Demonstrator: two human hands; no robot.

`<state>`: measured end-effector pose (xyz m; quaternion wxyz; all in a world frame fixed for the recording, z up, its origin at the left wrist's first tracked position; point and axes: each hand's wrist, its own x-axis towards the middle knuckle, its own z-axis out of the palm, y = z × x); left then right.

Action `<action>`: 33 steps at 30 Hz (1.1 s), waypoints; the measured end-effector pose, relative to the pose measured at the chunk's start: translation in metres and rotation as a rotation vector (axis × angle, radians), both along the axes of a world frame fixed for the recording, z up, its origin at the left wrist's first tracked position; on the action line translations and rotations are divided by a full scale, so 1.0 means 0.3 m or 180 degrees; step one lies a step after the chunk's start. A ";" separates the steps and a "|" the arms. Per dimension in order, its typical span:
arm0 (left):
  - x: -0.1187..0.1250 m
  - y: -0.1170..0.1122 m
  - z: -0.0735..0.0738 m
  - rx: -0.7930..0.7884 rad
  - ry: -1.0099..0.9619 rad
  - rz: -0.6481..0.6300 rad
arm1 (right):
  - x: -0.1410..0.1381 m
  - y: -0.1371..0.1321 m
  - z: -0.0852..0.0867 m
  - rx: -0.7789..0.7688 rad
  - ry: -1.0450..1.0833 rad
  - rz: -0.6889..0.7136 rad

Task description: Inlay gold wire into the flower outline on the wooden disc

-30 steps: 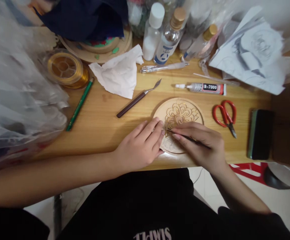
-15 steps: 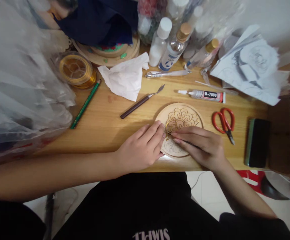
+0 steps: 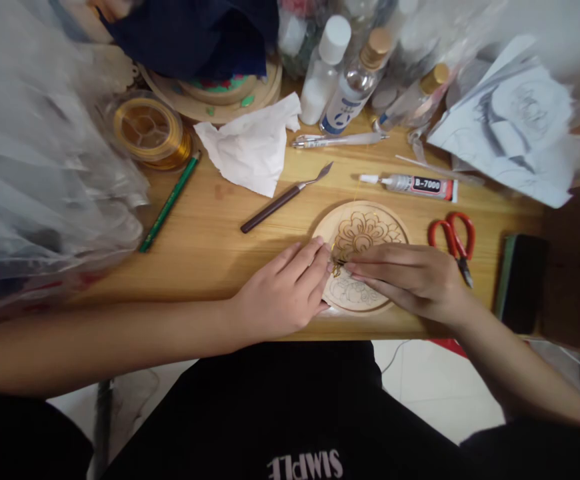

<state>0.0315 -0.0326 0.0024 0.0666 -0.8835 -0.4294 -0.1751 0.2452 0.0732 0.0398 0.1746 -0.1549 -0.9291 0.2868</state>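
Note:
A round wooden disc (image 3: 370,225) with a flower pattern outlined in gold wire lies near the table's front edge. My left hand (image 3: 283,293) rests on the disc's left rim, fingers pressed together and flat against it. My right hand (image 3: 413,277) lies over the disc's lower right part, its fingers pinched round a thin dark tool whose tip (image 3: 339,262) touches the pattern beside a small loop of gold wire. Most of the tool is hidden under the fingers.
A brown-handled scraper (image 3: 285,198), green pencil (image 3: 170,201), gold wire spool (image 3: 149,132), crumpled tissue (image 3: 253,150), pen (image 3: 337,140), B-7000 glue tube (image 3: 413,185), red scissors (image 3: 454,237), bottles (image 3: 355,83), sketch papers (image 3: 515,120), a dark phone (image 3: 523,280) and plastic bags (image 3: 35,153) surround the disc.
My right hand has flattened and slid slightly left, hiding more of the tool. The left hand stays on the disc's rim. The view has shifted a little.

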 end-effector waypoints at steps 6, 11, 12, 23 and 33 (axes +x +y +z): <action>0.000 0.003 -0.002 0.0032 -0.0054 0.0001 | 0.007 0.054 0.006 -0.0316 -0.0315 0.0308; -0.001 0.005 0.002 0.0050 -0.0073 0.0022 | -0.009 0.085 0.018 -0.0386 -0.0349 0.0520; -0.002 0.004 0.003 0.0034 -0.0060 0.0026 | -0.012 0.086 0.018 -0.0436 -0.0329 0.0493; -0.008 0.008 0.012 0.0061 0.0037 -0.0128 | 0.048 0.007 -0.042 -0.0657 0.0680 -0.1638; -0.022 0.014 0.035 -0.0104 0.0088 -0.0199 | 0.049 -0.052 -0.109 -0.0908 0.1220 -0.2625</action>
